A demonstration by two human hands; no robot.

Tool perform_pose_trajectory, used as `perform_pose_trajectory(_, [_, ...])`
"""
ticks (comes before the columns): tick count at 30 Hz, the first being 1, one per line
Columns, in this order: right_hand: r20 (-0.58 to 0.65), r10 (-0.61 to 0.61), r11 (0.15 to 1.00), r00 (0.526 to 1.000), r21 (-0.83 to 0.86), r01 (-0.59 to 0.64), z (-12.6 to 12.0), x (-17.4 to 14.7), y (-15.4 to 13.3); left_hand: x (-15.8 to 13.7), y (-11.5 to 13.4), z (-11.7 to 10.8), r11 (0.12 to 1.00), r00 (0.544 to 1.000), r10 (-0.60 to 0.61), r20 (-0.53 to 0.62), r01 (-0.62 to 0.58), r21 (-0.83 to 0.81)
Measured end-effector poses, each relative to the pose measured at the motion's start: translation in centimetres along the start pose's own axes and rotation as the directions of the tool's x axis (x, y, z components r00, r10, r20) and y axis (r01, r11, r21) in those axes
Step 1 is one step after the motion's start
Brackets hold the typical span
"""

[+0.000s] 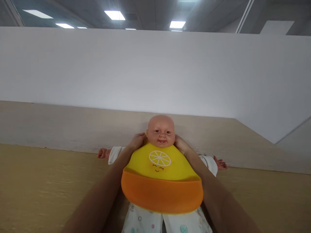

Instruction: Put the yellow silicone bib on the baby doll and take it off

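A bald baby doll [161, 127] lies face up with its arms spread out to both sides. Over its chest is a yellow bib [143, 158] with a white citrus slice, a small smiling face and an orange catch pocket [161, 195]. My left hand [139, 141] is closed at the left side of the doll's neck, where a bit of yellow strap shows beside it. On the other side of the neck, my right hand [181, 144] is closed at the bib's upper edge. The fingertips of both hands are partly hidden behind the doll's head.
Beneath the doll is a light wood-toned surface [60, 184], with a paler strip [60, 124] behind. A white partition [145, 71] rises at the back and angles forward on the right. The doll wears white patterned clothes [145, 220].
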State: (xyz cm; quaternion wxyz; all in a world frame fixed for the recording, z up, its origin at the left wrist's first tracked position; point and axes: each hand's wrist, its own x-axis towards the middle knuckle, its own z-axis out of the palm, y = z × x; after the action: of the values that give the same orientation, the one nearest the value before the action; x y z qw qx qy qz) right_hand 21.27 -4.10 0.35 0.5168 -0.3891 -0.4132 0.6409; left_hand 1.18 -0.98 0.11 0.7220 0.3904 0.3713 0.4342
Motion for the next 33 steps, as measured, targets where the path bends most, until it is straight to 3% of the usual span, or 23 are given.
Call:
perform_pose_trajectory(4, [0.028,0.017,1.000,0.999,0.011,-0.017,0.4,-0.3,-0.3,-0.4,0.2,0.6,1.000,0.999,-0.015,0.045,0.015,0.008])
perform_pose_trajectory(10, [0.049,0.053,0.998,0.997,0.018,-0.054,0.8,-0.7,-0.6,-1.4,0.7,1.5,0.985,0.981,0.044,0.190,-0.012,-0.170])
perform_pose_trajectory(19, [0.035,0.065,0.997,0.997,0.027,-0.066,0.1,-0.3,-0.1,-1.3,0.7,0.8,0.953,0.978,0.201,-0.055,-0.209,-0.221])
perform_pose_trajectory(27, [0.026,0.099,0.992,0.995,0.077,-0.101,0.5,-0.6,-0.4,-1.4,1.0,0.5,0.960,0.977,0.206,0.047,-0.193,-0.202])
perform_pose_trajectory(33, [0.032,0.081,0.996,0.996,0.040,-0.083,0.6,-0.8,-0.6,-0.9,0.7,0.2,0.987,0.990,0.139,0.002,-0.138,-0.080])
